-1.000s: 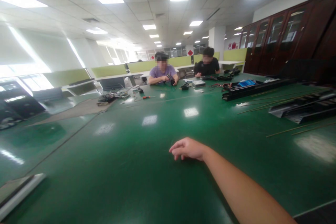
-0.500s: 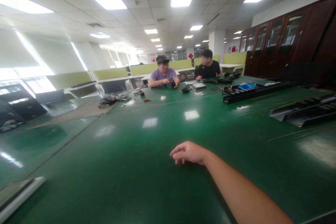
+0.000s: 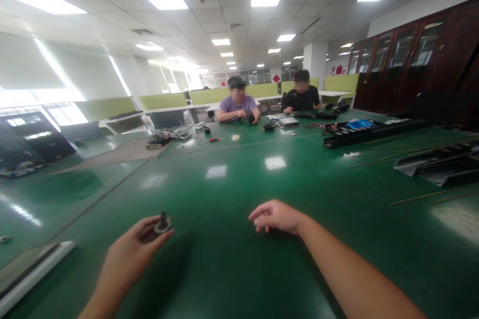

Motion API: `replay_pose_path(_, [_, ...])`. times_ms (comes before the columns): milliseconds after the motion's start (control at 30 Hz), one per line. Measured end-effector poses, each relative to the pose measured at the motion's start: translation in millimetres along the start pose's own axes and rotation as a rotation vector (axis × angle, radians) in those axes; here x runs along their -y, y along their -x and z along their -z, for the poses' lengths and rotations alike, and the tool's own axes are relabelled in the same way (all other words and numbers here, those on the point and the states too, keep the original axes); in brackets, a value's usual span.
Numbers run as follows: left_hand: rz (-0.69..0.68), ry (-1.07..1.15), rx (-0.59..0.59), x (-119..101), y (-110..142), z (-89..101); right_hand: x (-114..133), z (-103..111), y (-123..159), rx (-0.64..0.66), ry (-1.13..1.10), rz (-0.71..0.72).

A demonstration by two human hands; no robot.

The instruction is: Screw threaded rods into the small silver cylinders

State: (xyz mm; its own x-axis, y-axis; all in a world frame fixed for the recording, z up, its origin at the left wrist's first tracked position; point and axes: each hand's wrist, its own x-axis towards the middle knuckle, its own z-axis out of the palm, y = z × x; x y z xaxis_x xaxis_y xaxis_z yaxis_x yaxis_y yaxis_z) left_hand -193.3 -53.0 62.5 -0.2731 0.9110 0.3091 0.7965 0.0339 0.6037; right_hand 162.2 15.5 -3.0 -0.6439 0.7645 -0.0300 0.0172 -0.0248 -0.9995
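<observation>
My left hand (image 3: 138, 239) is raised over the near left of the green table (image 3: 224, 269). Thumb and fingers pinch a small part (image 3: 163, 224) that has a pale grey ring and a dark stem pointing up; its exact kind is not clear. To the right, my right hand (image 3: 277, 217) hovers at or just above the tabletop, palm down. Its fingers are loosely bent and apart, with nothing visible in them. Bare green surface lies between the two hands.
A white-edged flat panel (image 3: 41, 274) is at the near left. Black metal channels (image 3: 441, 167) and thin rods (image 3: 415, 197) lie on the right. Farther off are a red screwdriver (image 3: 215, 139), cables and small parts. Two people (image 3: 239, 102) sit across the table.
My left hand has come into view from the lower left, holding the small ringed part. My right hand keeps nearly the same pose. The camera has turned slightly left.
</observation>
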Motion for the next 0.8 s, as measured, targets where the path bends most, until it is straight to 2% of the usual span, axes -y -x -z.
replay_pose_path(33, [-0.042,0.05,0.103,-12.3,-4.1,-15.1,-1.4,0.9,-0.5,-0.017,-0.011,0.012])
replay_pose_path(167, [-0.276,0.137,0.368,-68.7,-6.4,-72.6,-11.3,5.7,-5.5,-0.176,-0.001,0.08])
replay_pose_path(267, [-0.415,0.153,0.408,-91.6,0.0,-100.1,-18.2,6.9,-8.4,-0.233,0.108,0.115])
replay_pose_path(367, [-0.543,0.185,0.401,-91.1,5.9,-113.1,-20.7,4.3,-8.6,-0.251,0.253,0.122])
replay_pose_path(533, [-0.69,0.233,0.371,-73.2,6.6,-121.0,-15.9,-3.3,-5.2,-0.271,0.395,0.137])
replay_pose_path(667, [-0.607,0.23,0.319,-66.0,5.0,-126.6,-9.2,-9.2,-0.4,-0.287,0.607,0.177])
replay_pose_path(800, [-0.567,0.268,0.329,-66.9,7.9,-128.9,-4.5,-14.6,3.4,-0.289,0.722,0.214])
